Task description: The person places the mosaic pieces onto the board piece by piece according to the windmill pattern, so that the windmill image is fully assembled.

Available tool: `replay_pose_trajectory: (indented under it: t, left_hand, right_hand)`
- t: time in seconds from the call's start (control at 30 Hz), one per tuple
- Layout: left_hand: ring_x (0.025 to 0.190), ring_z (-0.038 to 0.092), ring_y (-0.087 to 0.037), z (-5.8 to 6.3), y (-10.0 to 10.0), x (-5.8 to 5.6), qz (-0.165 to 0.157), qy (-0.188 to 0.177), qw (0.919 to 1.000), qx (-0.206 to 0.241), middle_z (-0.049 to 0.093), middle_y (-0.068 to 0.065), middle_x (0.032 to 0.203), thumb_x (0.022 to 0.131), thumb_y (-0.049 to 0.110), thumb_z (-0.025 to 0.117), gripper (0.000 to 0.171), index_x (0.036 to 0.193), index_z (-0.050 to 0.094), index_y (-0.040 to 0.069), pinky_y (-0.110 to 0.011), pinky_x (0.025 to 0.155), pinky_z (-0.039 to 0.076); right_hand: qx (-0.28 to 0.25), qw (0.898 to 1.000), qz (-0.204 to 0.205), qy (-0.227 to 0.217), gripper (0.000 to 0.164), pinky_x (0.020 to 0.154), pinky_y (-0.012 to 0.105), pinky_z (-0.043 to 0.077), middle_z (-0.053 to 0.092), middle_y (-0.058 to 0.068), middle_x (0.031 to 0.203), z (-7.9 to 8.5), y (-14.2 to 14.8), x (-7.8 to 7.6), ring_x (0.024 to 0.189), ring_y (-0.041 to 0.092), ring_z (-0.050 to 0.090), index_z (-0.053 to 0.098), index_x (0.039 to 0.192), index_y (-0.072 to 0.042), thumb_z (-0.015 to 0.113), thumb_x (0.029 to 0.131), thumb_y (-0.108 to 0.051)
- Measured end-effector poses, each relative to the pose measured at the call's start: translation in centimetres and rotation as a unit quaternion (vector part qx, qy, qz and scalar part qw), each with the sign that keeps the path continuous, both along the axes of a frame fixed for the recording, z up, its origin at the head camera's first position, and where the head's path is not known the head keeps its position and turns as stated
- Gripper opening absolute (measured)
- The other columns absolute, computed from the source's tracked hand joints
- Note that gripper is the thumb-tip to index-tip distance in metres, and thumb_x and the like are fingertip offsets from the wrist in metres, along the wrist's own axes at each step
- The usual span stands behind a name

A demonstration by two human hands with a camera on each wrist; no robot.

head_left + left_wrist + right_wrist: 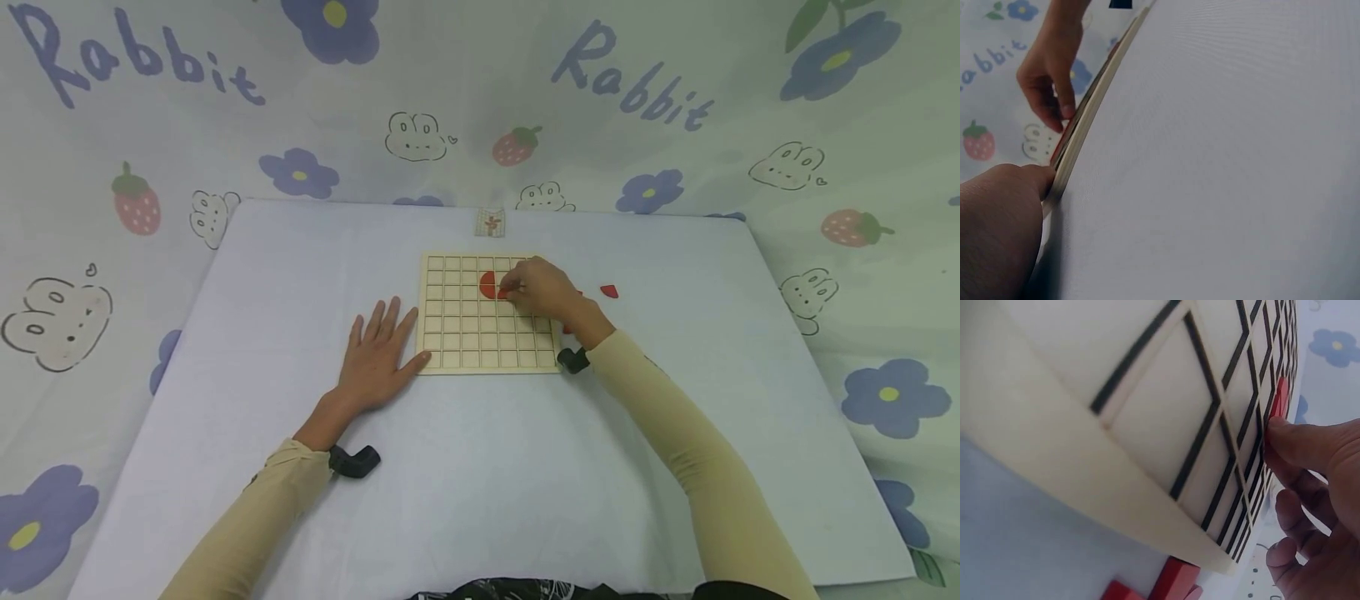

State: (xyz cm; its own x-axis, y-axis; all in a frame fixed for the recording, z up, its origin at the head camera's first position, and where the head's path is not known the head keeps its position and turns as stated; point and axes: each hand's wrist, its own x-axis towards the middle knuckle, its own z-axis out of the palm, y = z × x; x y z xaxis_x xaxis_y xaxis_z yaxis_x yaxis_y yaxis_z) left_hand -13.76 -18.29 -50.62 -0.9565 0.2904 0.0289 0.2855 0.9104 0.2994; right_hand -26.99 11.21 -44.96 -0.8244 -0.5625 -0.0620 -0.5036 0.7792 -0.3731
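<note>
Several slips look possible here, the likeliest being a red piece [502, 294] set down askew: if it comes in tilted, an edge could catch on the raised lines of the wooden board [452, 333] or shove the red pieces [487, 278] lying just to its left out of line. The board could also slide, since the left hand [377, 358] lies spread on the desk [480, 483] with only its thumb plainly on the board, at the corner toward the desk's near left; a hard sideways push might beat that light hold. On the other side, the black wrist mount [574, 360] sits just beside the board's near right corner, and a low sweep of the forearm could knock it or scatter the loose red piece [609, 292] lying off toward the desk's right edge. As for the grip, the right hand [538, 287] has thumb and finger together, pinching that first piece. It lies right at their tips, on the side toward the desk's left edge, over the part of the board nearer the desk's far edge; whether it is seated flat I cannot tell, as the fingers partly cover it.
</note>
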Motion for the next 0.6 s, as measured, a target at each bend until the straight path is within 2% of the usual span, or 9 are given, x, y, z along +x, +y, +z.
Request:
replay_pose_trajectory:
  t: [0.33,0.6]
  left_hand:
    - [0.149,-0.004,-0.032,-0.36,-0.12,-0.11,0.003,0.009,0.9999,-0.005,0.004,-0.014,0.164,0.098,0.063,0.037,0.079,0.159,0.02,0.015,-0.055,0.114,-0.004]
    - [0.149,-0.004,-0.032,-0.47,-0.09,-0.1,0.001,0.01,0.9999,0.004,0.004,-0.014,0.164,0.098,0.064,0.036,0.079,0.158,0.02,0.015,-0.055,0.114,-0.005]
  right_hand:
    - [-0.026,0.999,-0.021,-0.025,0.02,0.08,0.035,0.047,0.067,-0.001,0.096,-0.44,0.22,-0.34,0.088,0.017,0.056,0.076,0.109,-0.009,0.07,0.091,-0.017]
    - [-0.035,0.998,-0.034,-0.048,0.027,0.081,0.036,0.049,0.066,0.0,0.099,-0.25,0.29,-0.22,0.09,0.017,0.058,0.072,0.115,-0.01,0.072,0.09,-0.019]
